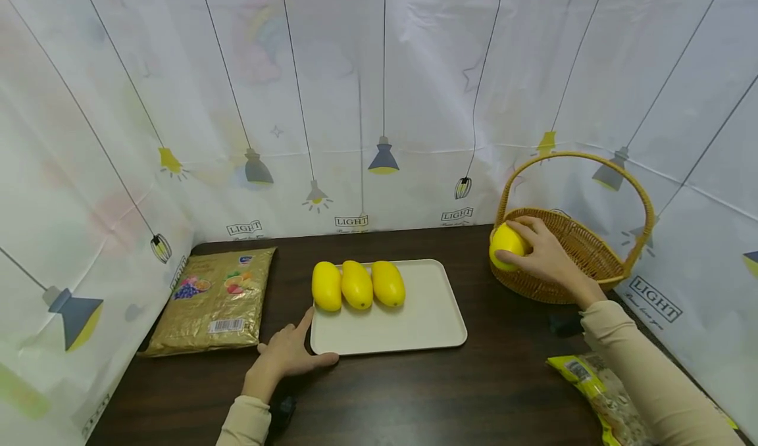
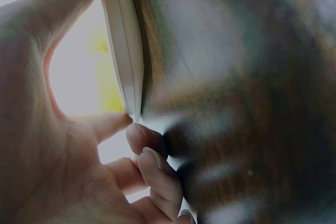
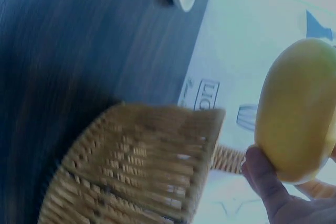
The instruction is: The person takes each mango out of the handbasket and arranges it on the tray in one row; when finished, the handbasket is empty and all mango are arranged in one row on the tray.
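Observation:
My right hand (image 1: 541, 252) holds a smooth yellow mango (image 1: 506, 246) between thumb and fingers, at the left rim of a wicker basket (image 1: 535, 293) with a tall handle. In the right wrist view the mango (image 3: 296, 108) appears beside the woven basket wall (image 3: 131, 166). Three more mangoes (image 1: 357, 285) lie side by side on the left part of a cream rectangular tray (image 1: 423, 321). My left hand (image 1: 287, 350) spans the tray's near left corner, thumb along the front edge and index finger at the left edge. In the left wrist view its fingertips touch the tray rim (image 2: 126, 51).
A gold printed package (image 1: 222, 301) lies on the dark wooden table (image 1: 414, 393) at the left. Under my right forearm is a yellow and clear bag (image 1: 604, 393). A white curtain (image 1: 355, 91) printed with lamps hangs close behind the table and basket.

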### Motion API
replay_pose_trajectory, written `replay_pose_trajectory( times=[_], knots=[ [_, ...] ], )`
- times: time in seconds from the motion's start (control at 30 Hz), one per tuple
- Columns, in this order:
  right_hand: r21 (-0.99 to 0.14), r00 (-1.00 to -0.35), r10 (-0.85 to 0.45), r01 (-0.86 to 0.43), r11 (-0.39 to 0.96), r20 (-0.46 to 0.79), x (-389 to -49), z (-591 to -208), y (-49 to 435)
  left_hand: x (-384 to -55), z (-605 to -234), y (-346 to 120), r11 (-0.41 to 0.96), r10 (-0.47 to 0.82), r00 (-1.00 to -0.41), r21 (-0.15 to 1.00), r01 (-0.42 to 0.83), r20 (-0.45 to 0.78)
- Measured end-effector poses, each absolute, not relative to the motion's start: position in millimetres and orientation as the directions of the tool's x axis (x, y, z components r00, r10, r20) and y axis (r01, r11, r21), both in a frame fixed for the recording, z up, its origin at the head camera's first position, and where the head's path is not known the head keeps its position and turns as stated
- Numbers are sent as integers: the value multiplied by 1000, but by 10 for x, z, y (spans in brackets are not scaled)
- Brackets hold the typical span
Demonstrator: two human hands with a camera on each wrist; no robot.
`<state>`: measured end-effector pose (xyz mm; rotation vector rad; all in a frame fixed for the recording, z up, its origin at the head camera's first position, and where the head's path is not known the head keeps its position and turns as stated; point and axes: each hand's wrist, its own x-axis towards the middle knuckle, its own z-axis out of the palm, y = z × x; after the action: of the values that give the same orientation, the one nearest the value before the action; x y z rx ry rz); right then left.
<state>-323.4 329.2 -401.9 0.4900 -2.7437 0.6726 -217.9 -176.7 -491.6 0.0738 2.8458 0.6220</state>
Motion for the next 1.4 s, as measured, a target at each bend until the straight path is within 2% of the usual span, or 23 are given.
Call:
replay_pose_trajectory(
  times=[0.2, 0.73, 0.9, 1.4],
  knots=[
    [-443, -902, -309, -420, 792, 303, -3223, -4153, 3044, -2178, -4914, -1774, 907, 97, -973, 420, -1, -211],
    [-478, -875, -419, -483, 733, 242, -3313, -4549, 2461, -2167, -4924, -1770, 907, 97, -974, 421, 1, -206],
    [-490, -873, -453, -480, 728, 182, -3341, -4635, 2300, -2174, -4914, -1770, 907, 97, -974, 420, 3, -203],
    [-531, -845, -526, -489, 692, 92, -3436, -4813, 2010, -2175, -4913, -1767, 910, 92, -976, 415, 1, -198]
  ],
)
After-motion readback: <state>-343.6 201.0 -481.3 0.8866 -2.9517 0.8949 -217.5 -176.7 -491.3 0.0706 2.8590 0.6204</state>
